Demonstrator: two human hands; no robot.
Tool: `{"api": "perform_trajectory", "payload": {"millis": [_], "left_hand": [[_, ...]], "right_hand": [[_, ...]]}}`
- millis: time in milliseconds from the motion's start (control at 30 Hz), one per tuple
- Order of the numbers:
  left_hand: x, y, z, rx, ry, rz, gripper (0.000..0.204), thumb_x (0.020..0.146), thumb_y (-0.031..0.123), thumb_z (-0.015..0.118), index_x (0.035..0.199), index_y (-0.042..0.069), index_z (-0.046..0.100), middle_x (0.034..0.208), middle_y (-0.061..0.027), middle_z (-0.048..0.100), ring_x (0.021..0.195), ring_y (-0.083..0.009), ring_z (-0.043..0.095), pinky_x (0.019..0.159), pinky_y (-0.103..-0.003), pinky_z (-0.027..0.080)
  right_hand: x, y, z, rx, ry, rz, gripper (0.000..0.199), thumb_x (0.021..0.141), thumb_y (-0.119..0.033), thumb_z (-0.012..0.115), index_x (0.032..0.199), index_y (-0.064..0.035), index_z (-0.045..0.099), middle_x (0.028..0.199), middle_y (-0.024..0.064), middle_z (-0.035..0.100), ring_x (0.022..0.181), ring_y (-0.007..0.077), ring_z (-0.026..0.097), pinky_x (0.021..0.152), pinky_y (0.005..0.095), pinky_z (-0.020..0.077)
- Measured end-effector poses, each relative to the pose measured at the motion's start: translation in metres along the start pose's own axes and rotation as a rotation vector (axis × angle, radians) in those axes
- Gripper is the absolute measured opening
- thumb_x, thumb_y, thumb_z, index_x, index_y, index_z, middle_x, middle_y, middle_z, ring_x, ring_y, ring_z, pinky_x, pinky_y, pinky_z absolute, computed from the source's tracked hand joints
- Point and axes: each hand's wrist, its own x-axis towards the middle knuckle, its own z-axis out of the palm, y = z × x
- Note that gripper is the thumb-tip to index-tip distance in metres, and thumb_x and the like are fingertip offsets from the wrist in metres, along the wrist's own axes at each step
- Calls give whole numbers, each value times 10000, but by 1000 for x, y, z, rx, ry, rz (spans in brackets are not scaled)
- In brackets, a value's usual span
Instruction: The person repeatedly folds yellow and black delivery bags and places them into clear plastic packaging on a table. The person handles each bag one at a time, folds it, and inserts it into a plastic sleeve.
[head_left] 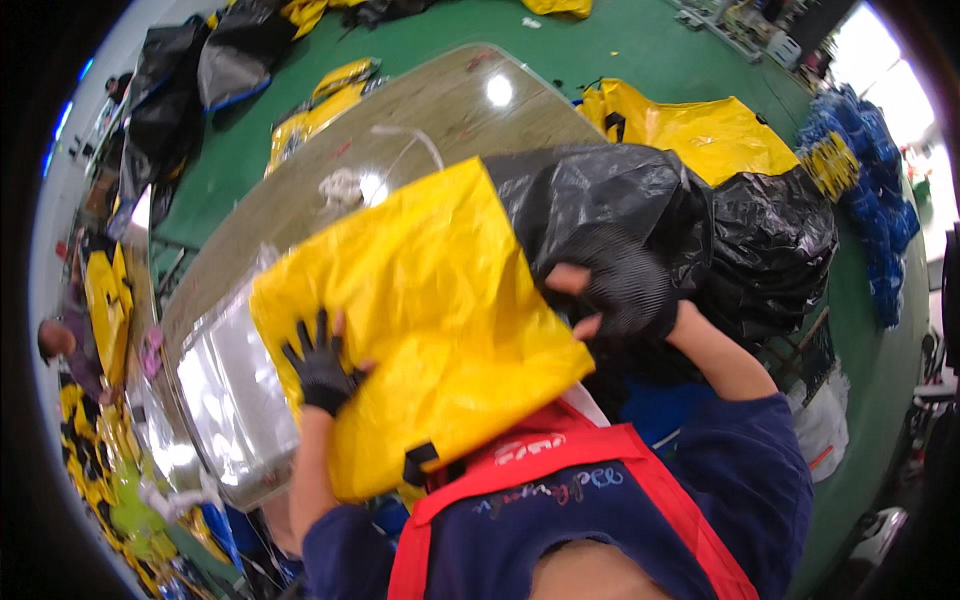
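A folded yellow plastic bag or sheet [430, 300] lies across the near part of the table in front of me, its lower corner against my red apron [530, 450]. My left hand [328, 365], in a black glove with some bare fingertips, rests spread on the left part of the yellow piece. Just off its right edge is my right hand [630, 285], also in a black glove and somewhat blurred. Its bare thumb and a fingertip stand apart, and I see nothing between them. Beneath and beyond that hand spreads a heap of black plastic material [600, 190].
Clear plastic film [235, 390] covers the shiny table [450, 90] at left; a white bundle [342, 187] sits farther back. More yellow bags [700, 130] lie beyond the black heap, with a blue bundle [860, 190] at far right. Another person [75, 345] is at far left.
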Motion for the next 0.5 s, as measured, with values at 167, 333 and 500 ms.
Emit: {"api": "perform_trajectory", "payload": {"millis": [167, 333, 500], "left_hand": [[15, -1, 45, -76, 56, 57, 859, 776, 530, 614, 1479, 193, 255, 1548, -152, 171, 1403, -437, 122, 1088, -634, 46], [47, 25, -27, 79, -322, -14, 792, 862, 648, 425, 1411, 81, 367, 1421, -249, 379, 1304, -449, 350, 1070, -613, 176], [103, 186, -65, -136, 264, 755, 880, 738, 599, 626, 1445, 162, 337, 1495, -194, 280, 1383, -419, 201, 1100, -600, 75]], "right_hand": [[-7, 100, 35, -416, 95, 585, 586, 868, -580, 465, 1298, -193, 560, 1392, 180, 437, 1347, 364, 309, 1133, 512, 104], [10, 133, 39, -342, -57, 563, 728, 792, -700, 459, 1278, -171, 578, 1366, 187, 472, 1317, 358, 368, 1124, 502, 162], [-10, 141, 32, -273, -37, 513, 787, 797, -719, 455, 1369, -179, 478, 1409, 214, 405, 1346, 394, 293, 1127, 512, 129]]}}
